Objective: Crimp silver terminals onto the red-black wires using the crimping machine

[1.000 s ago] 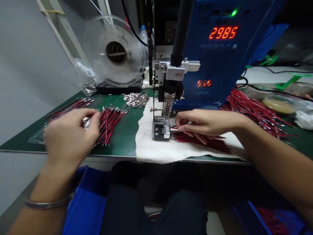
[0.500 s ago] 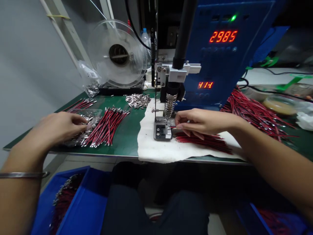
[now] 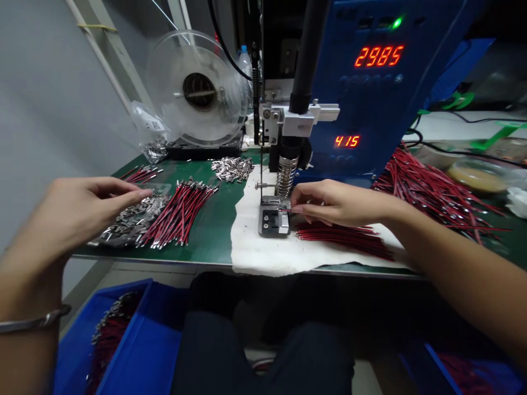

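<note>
My left hand point(image 3: 93, 206) hovers over a clear plastic bag of small metal connectors point(image 3: 132, 219), thumb and forefinger brought together. Whatever may be between those fingertips is too small to make out. At the soldering machine, my right hand point(image 3: 329, 203) pinches the end of a thin red wire point(image 3: 291, 210) against a small black and silver jig point(image 3: 272, 218). The spring-wrapped soldering head point(image 3: 287, 175) stands just above this jig. Beneath my right hand lies a bundle of red and black wires point(image 3: 346, 238) on white cloth point(image 3: 259, 247).
Red wires with metal ends point(image 3: 179, 214) are stacked beside the bag. Loose connectors point(image 3: 233, 169) lie behind them, near a clear reel point(image 3: 197, 90). A blue machine box point(image 3: 354, 99) with red digits rises behind. More wires point(image 3: 428, 192) heap at right; a blue bin point(image 3: 135, 334) sits below.
My left hand has lifted slightly off the bag of connectors, its fingers now in sight. My right hand has shifted a little left toward the jig. The lower display changed.
</note>
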`<state>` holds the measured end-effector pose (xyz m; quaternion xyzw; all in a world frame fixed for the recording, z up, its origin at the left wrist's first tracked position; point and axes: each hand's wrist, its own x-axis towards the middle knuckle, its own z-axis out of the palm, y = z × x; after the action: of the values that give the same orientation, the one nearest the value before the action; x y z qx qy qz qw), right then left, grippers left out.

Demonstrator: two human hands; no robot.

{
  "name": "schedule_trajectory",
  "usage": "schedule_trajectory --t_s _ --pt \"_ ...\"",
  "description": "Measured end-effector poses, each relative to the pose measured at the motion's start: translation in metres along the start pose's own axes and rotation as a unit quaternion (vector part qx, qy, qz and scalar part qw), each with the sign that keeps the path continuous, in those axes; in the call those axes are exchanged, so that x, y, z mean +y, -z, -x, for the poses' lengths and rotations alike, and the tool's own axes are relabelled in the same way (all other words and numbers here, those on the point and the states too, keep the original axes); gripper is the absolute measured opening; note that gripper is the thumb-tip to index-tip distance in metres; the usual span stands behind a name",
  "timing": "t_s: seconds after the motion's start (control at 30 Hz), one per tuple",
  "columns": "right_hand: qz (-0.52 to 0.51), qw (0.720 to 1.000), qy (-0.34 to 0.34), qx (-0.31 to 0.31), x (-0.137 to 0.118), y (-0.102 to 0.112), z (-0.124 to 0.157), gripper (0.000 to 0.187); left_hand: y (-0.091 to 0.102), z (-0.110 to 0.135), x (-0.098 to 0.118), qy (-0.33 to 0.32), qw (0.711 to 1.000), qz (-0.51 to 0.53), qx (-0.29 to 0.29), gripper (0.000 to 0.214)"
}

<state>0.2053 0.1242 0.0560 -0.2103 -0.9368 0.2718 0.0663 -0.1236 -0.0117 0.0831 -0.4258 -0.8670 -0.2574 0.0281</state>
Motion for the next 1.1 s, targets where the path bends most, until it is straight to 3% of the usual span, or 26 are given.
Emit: schedule_trajectory --t_s 0.1,0.2,0.33,0.47,0.7,0.87,0.97,1.1 --pt "0.022 0.999 0.028 0.013 0.000 0.000 -0.001 0.022 -0.007 0.024 0.020 -0.005 0.989 0.146 0.006 0.026" --pt "0.036 0.998 0.054 0.024 0.000 0.001 -0.001 0.023 -0.027 0.044 0.040 -0.043 0.962 0.268 -0.026 0.028" --pt "0.044 0.997 0.055 0.031 0.000 0.000 -0.001 0.024 -0.060 0.061 0.068 -0.108 0.927 0.352 -0.075 0.033" --pt "0.045 0.996 0.060 0.040 0.000 0.000 -0.001 0.024 -0.082 0.067 0.088 -0.116 0.911 0.375 -0.128 0.040" --pt "0.043 0.995 0.073 0.048 0.002 -0.001 -0.001 0.024 -0.099 0.053 0.080 -0.074 0.911 0.382 -0.136 0.043" --pt "0.054 0.995 0.072 0.051 0.002 -0.001 -0.001 0.025 -0.093 0.046 0.070 -0.061 0.905 0.387 -0.168 0.034" --pt "0.062 0.994 0.073 0.053 0.001 -0.001 -0.001 0.025 -0.085 0.053 0.071 -0.063 0.892 0.404 -0.194 0.023" --pt "0.073 0.993 0.076 0.057 -0.001 -0.001 -0.001 0.026 -0.087 0.068 0.077 -0.071 0.856 0.479 -0.180 0.019"
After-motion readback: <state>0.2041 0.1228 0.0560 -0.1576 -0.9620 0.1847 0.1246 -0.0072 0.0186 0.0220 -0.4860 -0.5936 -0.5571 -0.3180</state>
